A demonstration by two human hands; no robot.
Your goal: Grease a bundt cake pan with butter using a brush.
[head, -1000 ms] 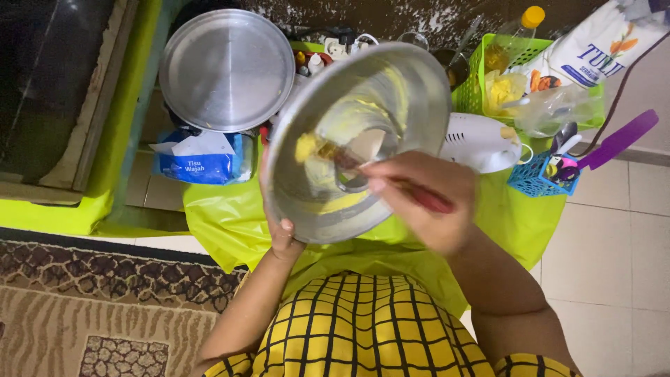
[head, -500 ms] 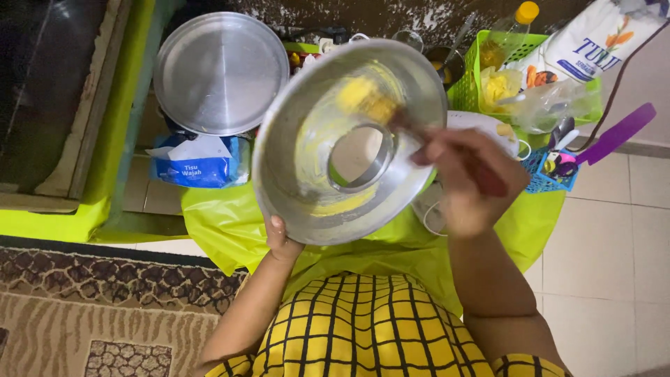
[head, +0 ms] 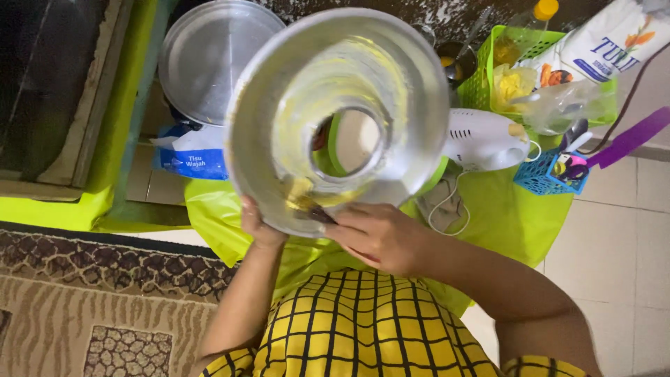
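Note:
A round metal tube cake pan [head: 412, 91] with a hole in its middle is tilted up toward me, its inside smeared with yellow grease. My left hand [head: 257, 225] grips the pan's lower left rim from behind. My right hand [head: 380, 236] is closed on a small brush [head: 307, 204] whose yellow-coated tip presses against the pan's inner wall near the bottom rim. The brush handle is mostly hidden inside my fist.
A round metal lid [head: 209, 59] rests on a blue tissue pack [head: 192, 153] at the left. A white hand mixer [head: 485, 139], a green basket [head: 534, 73], a small blue basket [head: 544, 174] and a purple spatula [head: 631, 136] lie at the right on a lime sheet [head: 502, 216]. Patterned carpet [head: 84, 314] covers the lower left.
The pan has come closer to the camera and turned. My right hand has swept the brush from the upper right of the pan's inside down to the lower rim.

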